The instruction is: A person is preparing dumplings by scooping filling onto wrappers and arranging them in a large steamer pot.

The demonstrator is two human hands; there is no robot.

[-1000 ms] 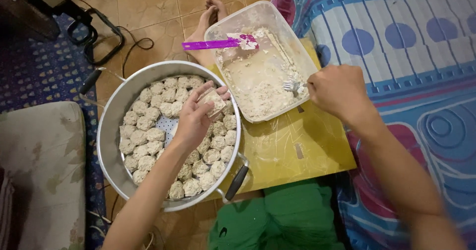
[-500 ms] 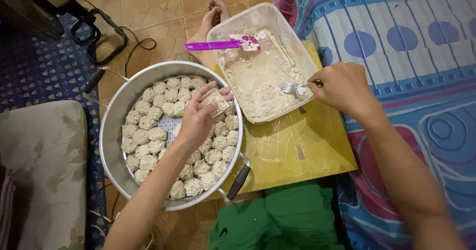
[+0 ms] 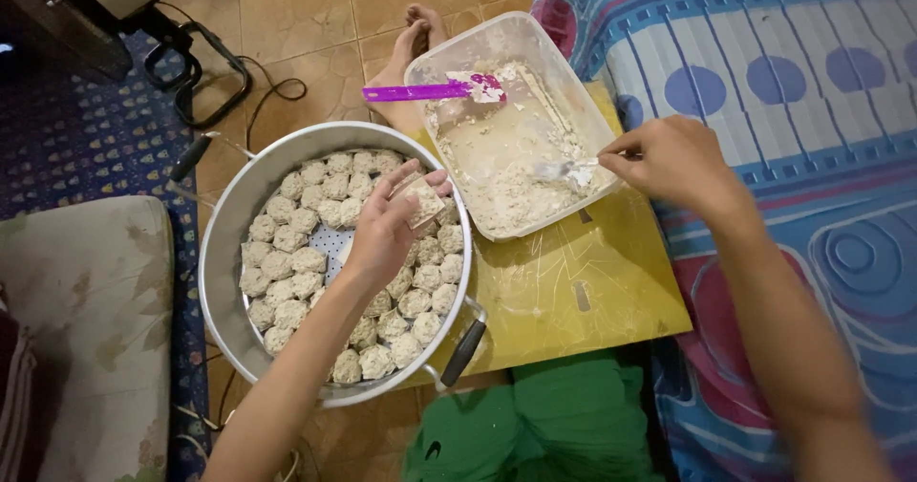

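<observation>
My left hand (image 3: 387,224) hovers over a round metal steamer pot (image 3: 224,253) and holds a small filled dumpling wrapper (image 3: 423,200) between its fingers. Several pale dumplings (image 3: 287,262) line the pot's perforated tray. My right hand (image 3: 673,162) grips a metal fork (image 3: 564,170) whose tines rest in the pale filling left in a clear plastic container (image 3: 559,71). A purple spatula (image 3: 435,90) lies across the container's far rim.
The container sits on a low yellow board (image 3: 583,291). A bare foot (image 3: 411,42) rests on the tiled floor beyond it. Green cloth (image 3: 544,425) lies below, a patterned mattress (image 3: 802,90) to the right, a cushion (image 3: 76,320) to the left.
My left hand lifted slightly from the dumplings and now holds the wrapper up at the pot's right rim. My right hand brought the fork's tines into the filling.
</observation>
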